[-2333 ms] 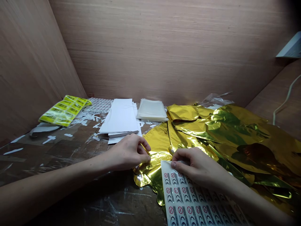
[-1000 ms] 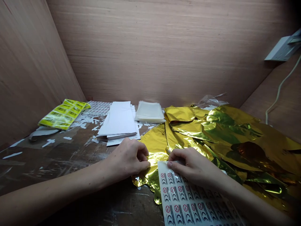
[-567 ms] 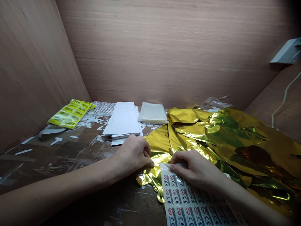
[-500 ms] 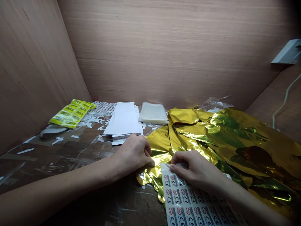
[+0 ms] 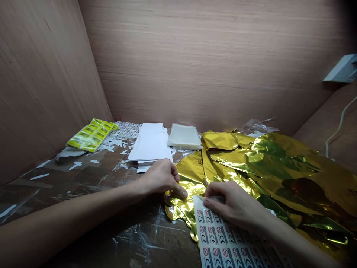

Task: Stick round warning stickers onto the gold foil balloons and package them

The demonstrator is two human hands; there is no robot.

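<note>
My right hand (image 5: 228,201) pinches the top edge of a white sheet of stickers (image 5: 212,240), printed with rows of CE marks and red crossed-out circles. The sheet lies partly over a pile of shiny gold foil pieces (image 5: 279,167), its lower end running out of view. Just to the left, my left hand (image 5: 164,176) is closed with its fingers curled. Its thumb rests on the near-left foil piece (image 5: 192,186), which has a wavy edge. Whether anything small sits under that thumb is hidden.
Behind my left hand lie a stack of white cards (image 5: 150,143) and a stack of clear plastic sleeves (image 5: 184,137). Yellow label sheets (image 5: 92,134) and white paper scraps (image 5: 111,143) are at the left. Wooden panels (image 5: 195,63) enclose the back and sides.
The view has shifted slightly, moving everything a little right and down. My left thumb has slid forward and now stretches flatter on the foil. My right hand keeps its hold on the sheet.
</note>
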